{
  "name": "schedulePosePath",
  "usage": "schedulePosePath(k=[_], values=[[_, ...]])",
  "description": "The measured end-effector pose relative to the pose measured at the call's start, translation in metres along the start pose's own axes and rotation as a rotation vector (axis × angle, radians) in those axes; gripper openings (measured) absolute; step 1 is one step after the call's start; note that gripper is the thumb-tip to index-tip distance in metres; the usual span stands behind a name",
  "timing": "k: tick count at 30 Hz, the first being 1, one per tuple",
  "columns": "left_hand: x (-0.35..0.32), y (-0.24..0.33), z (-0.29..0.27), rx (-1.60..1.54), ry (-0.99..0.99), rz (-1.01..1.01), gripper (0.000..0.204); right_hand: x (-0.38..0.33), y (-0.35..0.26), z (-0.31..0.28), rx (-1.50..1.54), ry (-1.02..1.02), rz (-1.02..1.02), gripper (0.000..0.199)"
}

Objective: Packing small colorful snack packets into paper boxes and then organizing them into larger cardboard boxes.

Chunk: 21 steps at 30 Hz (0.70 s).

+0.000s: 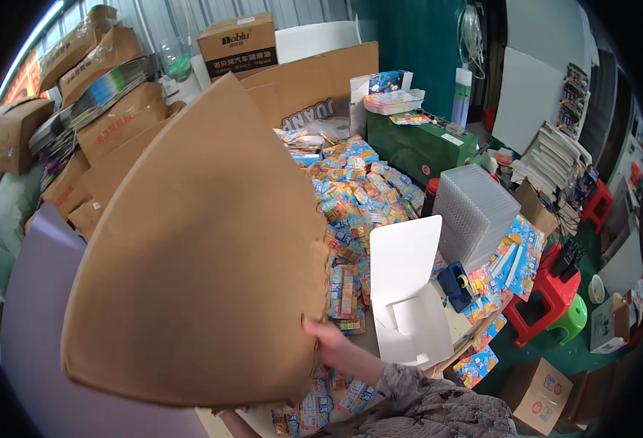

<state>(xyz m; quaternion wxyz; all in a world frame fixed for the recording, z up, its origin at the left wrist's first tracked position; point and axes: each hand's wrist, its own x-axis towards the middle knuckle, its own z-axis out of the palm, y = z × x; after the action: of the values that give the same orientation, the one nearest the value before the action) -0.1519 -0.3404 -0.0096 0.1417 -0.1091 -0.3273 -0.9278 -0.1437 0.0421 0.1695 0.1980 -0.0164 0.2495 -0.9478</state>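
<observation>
A large brown cardboard sheet (197, 255) stands tilted in front of me and fills much of the left side. My right hand (328, 343) grips its ragged right edge, the thumb lying on the face turned to me and the other fingers hidden behind. Under the sheet's lower edge only a small strip of skin shows, probably my left wrist; the fingers of that hand are out of sight. Beyond the sheet, a heap of small colourful packets (358, 190) covers the table. An open white box (409, 321) with its lid raised stands to the right of my right hand.
Ribbed clear plastic trays (471, 219) and a blue tape dispenser (456, 285) stand on the right of the table. Behind them is a green metal case (420, 142). Red stool (536, 306) and cartons (536, 394) are on the floor; stacked cartons (121, 120) rise at left.
</observation>
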Motion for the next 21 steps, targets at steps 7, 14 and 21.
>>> schedulePosePath(k=[7, 14, 21], values=[[0.025, -0.011, 0.022, 0.724, -0.033, 0.254, 0.044, 0.010, -0.074, 0.061, 0.030, -0.026, -0.154, 0.046], [0.099, -0.033, -0.146, -0.065, -0.128, -0.110, 0.057, 0.029, -0.059, 0.081, 0.013, -0.365, -0.178, 0.044], [0.124, -0.068, -0.124, -0.286, -0.055, -0.319, 0.063, 0.025, -0.115, 0.096, -0.275, -0.359, -0.367, 0.048]])
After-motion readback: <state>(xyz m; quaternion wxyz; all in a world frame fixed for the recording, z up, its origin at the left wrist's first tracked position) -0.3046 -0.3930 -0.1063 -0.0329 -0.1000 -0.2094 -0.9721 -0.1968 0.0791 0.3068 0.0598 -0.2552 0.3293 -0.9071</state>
